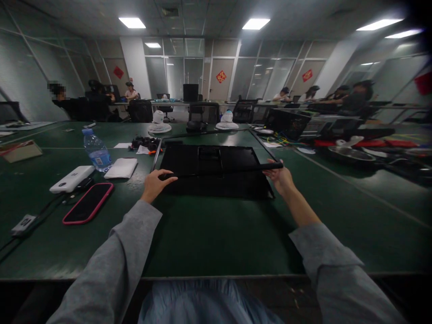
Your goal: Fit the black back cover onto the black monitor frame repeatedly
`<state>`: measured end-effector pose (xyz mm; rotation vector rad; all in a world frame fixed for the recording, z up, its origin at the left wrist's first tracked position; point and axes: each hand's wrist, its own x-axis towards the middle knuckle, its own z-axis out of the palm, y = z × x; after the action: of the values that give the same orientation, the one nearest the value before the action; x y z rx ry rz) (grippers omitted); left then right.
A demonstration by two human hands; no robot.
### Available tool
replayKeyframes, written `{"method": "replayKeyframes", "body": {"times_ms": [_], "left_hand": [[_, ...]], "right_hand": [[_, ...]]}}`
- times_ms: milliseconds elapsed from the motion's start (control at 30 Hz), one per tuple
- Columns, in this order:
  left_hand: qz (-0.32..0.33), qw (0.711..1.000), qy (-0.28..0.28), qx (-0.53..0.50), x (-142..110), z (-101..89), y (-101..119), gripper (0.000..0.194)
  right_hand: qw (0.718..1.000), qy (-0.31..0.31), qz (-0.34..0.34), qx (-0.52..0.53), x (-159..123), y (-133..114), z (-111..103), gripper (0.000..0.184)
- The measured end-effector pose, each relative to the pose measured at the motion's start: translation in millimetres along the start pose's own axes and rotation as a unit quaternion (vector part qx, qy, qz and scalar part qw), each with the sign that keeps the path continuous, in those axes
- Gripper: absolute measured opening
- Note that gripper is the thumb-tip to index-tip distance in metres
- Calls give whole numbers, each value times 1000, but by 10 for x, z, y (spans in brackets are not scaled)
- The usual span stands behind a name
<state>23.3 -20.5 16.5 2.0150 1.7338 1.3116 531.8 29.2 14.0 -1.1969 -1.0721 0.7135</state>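
A thin black rectangular frame (232,170) is tilted above the table, its near bar raised and its far bar low toward the fans. My left hand (155,183) pinches the left end of that near bar between thumb and fingers. At the opposite end, my right hand (281,177) is closed around the corner, with some fingers behind the bar. Under and inside the frame lies a flat black panel (178,159) with a raised rectangular part in its middle. The near bar hides a strip of the panel.
Left on the green table (209,238) are a water bottle (97,152), tissue pack (121,168), white power bank (72,179) and pink-edged phone (88,204). Two white fans (159,123) stand beyond. Cables (281,139) and a pan (351,155) lie right. People sit farther back.
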Motion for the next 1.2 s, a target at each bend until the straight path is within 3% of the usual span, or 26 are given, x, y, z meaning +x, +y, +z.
{"method": "replayKeyframes", "body": {"times_ms": [67, 133, 200, 367, 567, 700, 900, 967, 1033, 1133, 1200], "left_hand": [[17, 999, -14, 40, -23, 23, 52, 35], [28, 997, -27, 65, -37, 31, 97, 33], [31, 995, -42, 79, -37, 16, 118, 33], [20, 988, -115, 99, 1, -85, 76, 37], [-6, 975, -187, 122, 5, -133, 84, 36], [5, 974, -192, 119, -6, -105, 64, 34], [18, 970, -222, 97, 4, -126, 25, 30], [23, 975, -199, 96, 12, -136, 18, 31], [10, 985, -130, 114, 21, -132, -13, 36], [-47, 986, -13, 161, 35, -103, -128, 52], [-94, 981, 21, 170, 48, -78, -233, 59]], "right_hand": [[994, -74, 44, 59, -23, -136, -101, 57], [990, -105, 74, 64, -58, -233, -176, 47], [993, -92, 71, 30, -87, -248, -201, 33], [995, -49, -23, -78, -104, -2, -127, 38], [950, -28, -140, -279, -142, 204, -125, 29], [916, -1, -138, -377, -185, 276, -136, 35], [907, -3, -90, -410, -175, 405, -171, 44], [907, -6, -87, -411, -161, 420, -180, 43], [909, -10, -90, -408, -151, 422, -174, 41], [908, -13, -97, -406, -154, 421, -145, 38], [909, -13, -102, -405, -169, 425, -126, 38]]}}
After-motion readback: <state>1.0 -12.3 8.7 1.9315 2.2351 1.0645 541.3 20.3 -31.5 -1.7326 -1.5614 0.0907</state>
